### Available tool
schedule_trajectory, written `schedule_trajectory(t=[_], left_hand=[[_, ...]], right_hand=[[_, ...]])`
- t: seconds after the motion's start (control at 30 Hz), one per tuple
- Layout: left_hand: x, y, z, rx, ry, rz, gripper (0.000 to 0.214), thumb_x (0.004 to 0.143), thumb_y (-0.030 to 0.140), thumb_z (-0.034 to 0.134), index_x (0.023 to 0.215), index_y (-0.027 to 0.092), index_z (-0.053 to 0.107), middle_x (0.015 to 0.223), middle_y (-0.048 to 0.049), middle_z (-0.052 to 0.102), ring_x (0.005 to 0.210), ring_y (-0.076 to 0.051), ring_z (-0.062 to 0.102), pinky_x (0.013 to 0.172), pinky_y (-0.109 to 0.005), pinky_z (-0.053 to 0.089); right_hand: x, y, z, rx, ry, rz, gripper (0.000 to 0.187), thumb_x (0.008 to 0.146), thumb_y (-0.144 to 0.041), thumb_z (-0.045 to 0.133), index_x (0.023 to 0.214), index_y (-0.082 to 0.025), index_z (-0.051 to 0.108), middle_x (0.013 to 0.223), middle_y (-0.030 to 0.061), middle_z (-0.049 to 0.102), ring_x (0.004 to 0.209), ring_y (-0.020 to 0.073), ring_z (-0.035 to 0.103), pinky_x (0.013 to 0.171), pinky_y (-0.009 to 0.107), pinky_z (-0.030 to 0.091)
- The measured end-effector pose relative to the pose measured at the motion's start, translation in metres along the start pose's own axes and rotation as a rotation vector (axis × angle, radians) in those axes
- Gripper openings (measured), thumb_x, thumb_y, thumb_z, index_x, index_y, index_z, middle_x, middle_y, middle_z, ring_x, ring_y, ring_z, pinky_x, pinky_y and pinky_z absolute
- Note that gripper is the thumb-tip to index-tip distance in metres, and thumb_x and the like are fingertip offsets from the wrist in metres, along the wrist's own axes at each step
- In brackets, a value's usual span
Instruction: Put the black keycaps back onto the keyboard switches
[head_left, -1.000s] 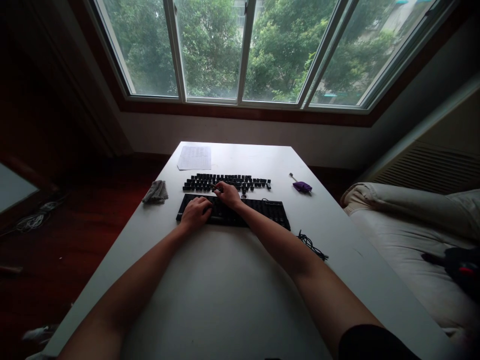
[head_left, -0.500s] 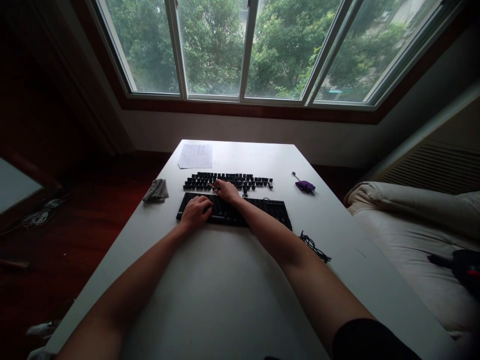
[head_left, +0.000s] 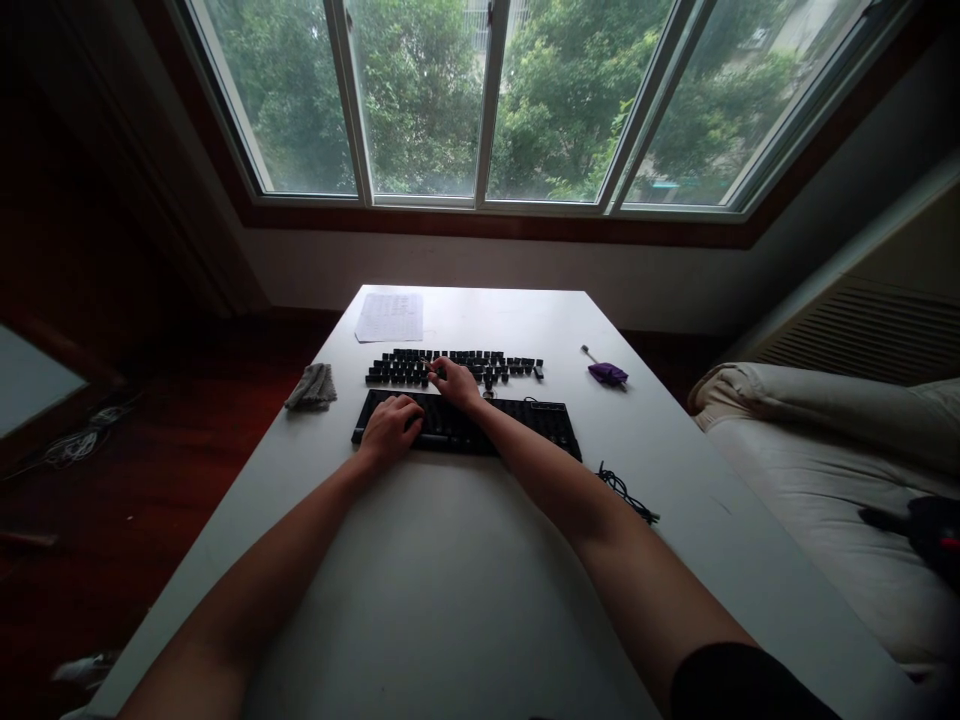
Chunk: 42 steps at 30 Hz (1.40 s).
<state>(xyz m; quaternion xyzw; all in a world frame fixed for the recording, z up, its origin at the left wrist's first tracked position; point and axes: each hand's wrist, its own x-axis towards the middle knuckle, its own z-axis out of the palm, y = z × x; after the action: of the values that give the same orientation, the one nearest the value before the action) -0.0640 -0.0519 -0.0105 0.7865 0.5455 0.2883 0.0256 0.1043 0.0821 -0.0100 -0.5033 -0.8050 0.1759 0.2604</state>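
Note:
A black keyboard lies across the white table in front of me. My left hand rests on its left end, with the thumb apart from the bent fingers. My right hand reaches past the keyboard's back edge to several rows of loose black keycaps. The thumb and fingers of that hand are pinched together among the left-middle keycaps. What they hold is too small and dark to make out. A small ring-like thing lies between the keycaps and the keyboard, just right of my right wrist.
A grey cloth lies near the table's left edge, and a printed sheet at the back left. A purple cloth with a small brush is at the right. A coiled black cable sits right of the keyboard.
My right hand has shifted slightly at the keycaps, and its fingertips now point a little further right. My left hand stays on the keyboard. The view has tilted up slightly.

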Motion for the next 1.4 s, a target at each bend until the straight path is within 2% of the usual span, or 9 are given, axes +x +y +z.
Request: schedule_trajectory(t=[0.1, 0.27, 0.4, 0.53, 0.8, 1.0, 1.4], left_hand=[[0.0, 0.0, 0.001, 0.004, -0.003, 0.003, 0.016, 0.09, 0.025, 0.056, 0.098, 0.024, 0.07, 0.106, -0.0059, 0.066, 0.098, -0.025, 0.057, 0.091, -0.042, 0.045], [0.0, -0.001, 0.002, 0.023, 0.003, 0.002, 0.016, 0.09, 0.026, 0.056, 0.098, 0.025, 0.07, 0.105, -0.006, 0.066, 0.098, -0.025, 0.058, 0.091, -0.042, 0.045], [-0.001, -0.001, 0.001, 0.025, 0.002, 0.004, 0.016, 0.09, 0.026, 0.055, 0.098, 0.025, 0.07, 0.105, -0.0056, 0.066, 0.098, -0.024, 0.058, 0.091, -0.042, 0.046], [0.0, -0.001, 0.002, 0.013, 0.011, 0.003, 0.016, 0.089, 0.026, 0.056, 0.097, 0.025, 0.07, 0.105, -0.0058, 0.066, 0.097, -0.025, 0.058, 0.091, -0.042, 0.046], [0.0, -0.001, 0.003, 0.016, 0.01, 0.015, 0.015, 0.09, 0.025, 0.056, 0.097, 0.024, 0.069, 0.104, -0.0057, 0.066, 0.097, -0.024, 0.058, 0.091, -0.042, 0.046], [0.0, 0.0, 0.004, 0.017, 0.017, 0.013, 0.015, 0.089, 0.025, 0.057, 0.096, 0.025, 0.07, 0.104, -0.0055, 0.066, 0.097, -0.024, 0.058, 0.092, -0.043, 0.046], [0.0, 0.0, 0.003, 0.012, 0.017, 0.01, 0.016, 0.09, 0.026, 0.056, 0.097, 0.025, 0.07, 0.105, -0.0057, 0.066, 0.098, -0.025, 0.058, 0.091, -0.042, 0.046]], right_hand=[[-0.007, 0.004, -0.003, 0.016, 0.018, -0.024, 0.028, 0.094, -0.043, 0.052, 0.113, -0.026, 0.065, 0.094, 0.0028, 0.073, 0.084, 0.0195, 0.065, 0.073, 0.026, 0.041], [-0.01, 0.005, 0.001, -0.066, -0.086, -0.055, 0.027, 0.093, -0.045, 0.053, 0.106, -0.029, 0.071, 0.095, 0.0035, 0.074, 0.087, 0.021, 0.066, 0.071, 0.025, 0.042], [-0.005, 0.003, 0.003, -0.084, -0.135, -0.023, 0.029, 0.093, -0.045, 0.054, 0.11, -0.031, 0.072, 0.1, 0.0044, 0.075, 0.092, 0.0225, 0.067, 0.072, 0.026, 0.043], [-0.003, 0.003, 0.002, -0.096, -0.167, -0.048, 0.031, 0.093, -0.046, 0.053, 0.112, -0.031, 0.073, 0.104, 0.0049, 0.075, 0.095, 0.0238, 0.068, 0.074, 0.028, 0.045], [-0.01, -0.002, 0.005, -0.214, -0.151, -0.093, 0.03, 0.093, -0.044, 0.054, 0.115, -0.034, 0.072, 0.109, 0.0062, 0.074, 0.098, 0.0251, 0.067, 0.081, 0.032, 0.047], [-0.01, -0.005, 0.003, -0.232, -0.188, -0.109, 0.031, 0.093, -0.043, 0.054, 0.118, -0.035, 0.071, 0.113, 0.0055, 0.074, 0.102, 0.0253, 0.067, 0.086, 0.033, 0.047], [-0.013, -0.007, 0.001, -0.242, -0.183, -0.117, 0.031, 0.095, -0.041, 0.052, 0.119, -0.035, 0.07, 0.113, 0.0052, 0.074, 0.101, 0.0242, 0.067, 0.083, 0.031, 0.046]])
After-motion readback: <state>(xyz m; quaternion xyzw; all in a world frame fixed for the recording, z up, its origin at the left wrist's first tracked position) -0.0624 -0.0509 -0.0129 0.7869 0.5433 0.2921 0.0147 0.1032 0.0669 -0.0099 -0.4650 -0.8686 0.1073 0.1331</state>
